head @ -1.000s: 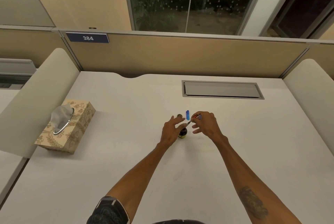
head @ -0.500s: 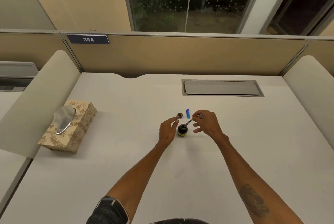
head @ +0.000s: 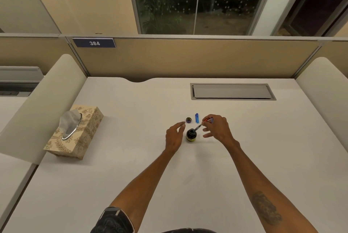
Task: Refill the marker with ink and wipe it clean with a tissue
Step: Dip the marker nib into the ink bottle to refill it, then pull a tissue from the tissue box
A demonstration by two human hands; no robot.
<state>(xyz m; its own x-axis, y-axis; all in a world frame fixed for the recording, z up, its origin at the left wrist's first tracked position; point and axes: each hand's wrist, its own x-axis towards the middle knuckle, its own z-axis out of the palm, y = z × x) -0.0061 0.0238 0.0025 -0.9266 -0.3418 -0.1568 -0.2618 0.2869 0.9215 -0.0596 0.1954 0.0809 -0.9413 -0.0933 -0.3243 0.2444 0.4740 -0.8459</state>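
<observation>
Over the ink bottle (head: 191,134), right hand (head: 218,129) pinches marker (head: 199,127), seemingly tip-down.

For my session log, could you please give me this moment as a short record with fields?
setting: white desk in a cubicle
ink bottle: upright, uncapped
bottle cap: off, on the desk behind the bottle
blue marker cap: beside the bottle cap
marker: tilted, tip at the bottle's mouth
right hand: pinches the marker
left hand: left of the bottle, holds nothing
tissue box: far left, untouched
</observation>
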